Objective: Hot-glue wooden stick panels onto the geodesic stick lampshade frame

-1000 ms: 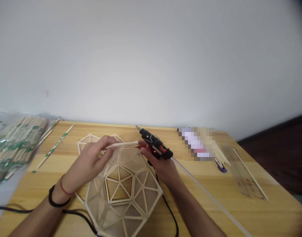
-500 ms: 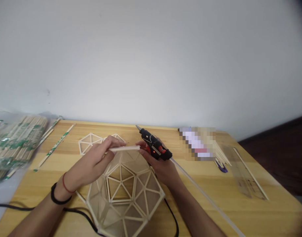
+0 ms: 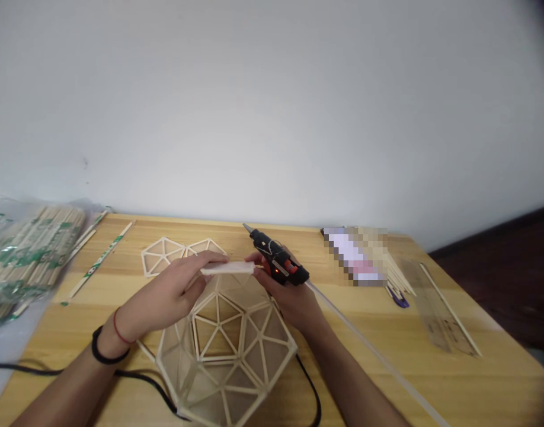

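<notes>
Since the far dome rim has levelled, it seems steadier: my left hand pinches it; my right hand, grasping the glue gun, touches it.

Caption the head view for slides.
Left hand gripping a wooden-stick frame by its far edge; right hand holding a glue gun.

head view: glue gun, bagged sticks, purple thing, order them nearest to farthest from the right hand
1. Glue gun, held in the right hand.
2. Purple thing, off to the right.
3. Bagged sticks, at the far left.
</notes>
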`<state>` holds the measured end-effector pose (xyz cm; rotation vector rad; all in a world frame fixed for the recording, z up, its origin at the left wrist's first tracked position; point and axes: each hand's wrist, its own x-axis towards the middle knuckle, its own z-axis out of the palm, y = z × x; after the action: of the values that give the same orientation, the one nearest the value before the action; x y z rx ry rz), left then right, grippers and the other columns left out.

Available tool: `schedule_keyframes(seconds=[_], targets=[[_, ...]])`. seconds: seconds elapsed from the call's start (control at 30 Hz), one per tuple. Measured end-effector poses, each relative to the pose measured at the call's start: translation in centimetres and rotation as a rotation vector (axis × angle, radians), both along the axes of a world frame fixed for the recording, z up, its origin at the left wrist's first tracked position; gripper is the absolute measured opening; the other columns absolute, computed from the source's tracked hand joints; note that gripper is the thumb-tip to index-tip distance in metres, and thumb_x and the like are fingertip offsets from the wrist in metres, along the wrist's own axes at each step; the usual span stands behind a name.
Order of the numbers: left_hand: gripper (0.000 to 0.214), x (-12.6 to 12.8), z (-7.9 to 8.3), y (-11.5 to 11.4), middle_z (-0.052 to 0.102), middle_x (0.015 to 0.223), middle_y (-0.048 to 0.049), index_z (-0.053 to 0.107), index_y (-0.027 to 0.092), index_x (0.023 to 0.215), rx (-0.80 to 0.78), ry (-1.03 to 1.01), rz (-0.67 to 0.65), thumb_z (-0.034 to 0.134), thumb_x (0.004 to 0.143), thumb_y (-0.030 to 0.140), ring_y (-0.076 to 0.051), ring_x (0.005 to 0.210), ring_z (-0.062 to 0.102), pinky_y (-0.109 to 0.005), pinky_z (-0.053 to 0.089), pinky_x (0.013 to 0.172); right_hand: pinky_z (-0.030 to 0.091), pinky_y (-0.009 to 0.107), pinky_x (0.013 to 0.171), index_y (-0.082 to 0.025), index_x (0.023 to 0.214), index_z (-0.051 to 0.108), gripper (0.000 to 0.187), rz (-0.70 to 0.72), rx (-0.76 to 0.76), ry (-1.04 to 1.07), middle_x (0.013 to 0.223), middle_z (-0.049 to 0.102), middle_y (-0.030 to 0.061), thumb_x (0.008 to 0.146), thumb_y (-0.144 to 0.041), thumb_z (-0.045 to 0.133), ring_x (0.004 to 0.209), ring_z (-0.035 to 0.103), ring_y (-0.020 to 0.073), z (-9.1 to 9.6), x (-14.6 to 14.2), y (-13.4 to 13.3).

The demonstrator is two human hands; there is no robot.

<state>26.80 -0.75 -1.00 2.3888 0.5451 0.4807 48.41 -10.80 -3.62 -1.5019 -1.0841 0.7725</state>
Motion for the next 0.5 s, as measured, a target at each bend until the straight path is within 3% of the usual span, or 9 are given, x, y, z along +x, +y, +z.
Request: schedule_keyframes(seconds=[0.23, 0.5], targets=[[0.044, -0.16, -0.13, 0.16, 0.064, 0.141, -0.0084, 0.054, 0.024, 0.138, -0.01, 0.042, 0.011, 0.038, 0.099, 0.015, -0.025, 0.125, 0.062, -0.045, 0.047, 0.11, 0.053, 0.037, 0.088, -0.022, 0.095, 0.068, 0.022, 0.014, 0.015, -0.003, 0.1, 0.074, 0.0051, 0.081, -0.039, 0.071, 0.093, 0.068, 0.0217, -0.15, 0.08, 0.19], [0.041, 0.01, -0.2, 0.04, 0.065, 0.14, -0.0085, 0.055, 0.023, 0.137, 0.024, 0.039, 0.027, 0.038, 0.1, 0.016, -0.024, 0.127, 0.062, -0.04, 0.048, 0.109, 0.055, 0.035, 0.083, -0.022, 0.1, 0.069, 0.025, 0.066, 0.038, -0.01, 0.102, 0.073, 0.006, 0.088, -0.043, 0.066, 0.089, 0.068, 0.0204, -0.04, 0.12, -0.09]])
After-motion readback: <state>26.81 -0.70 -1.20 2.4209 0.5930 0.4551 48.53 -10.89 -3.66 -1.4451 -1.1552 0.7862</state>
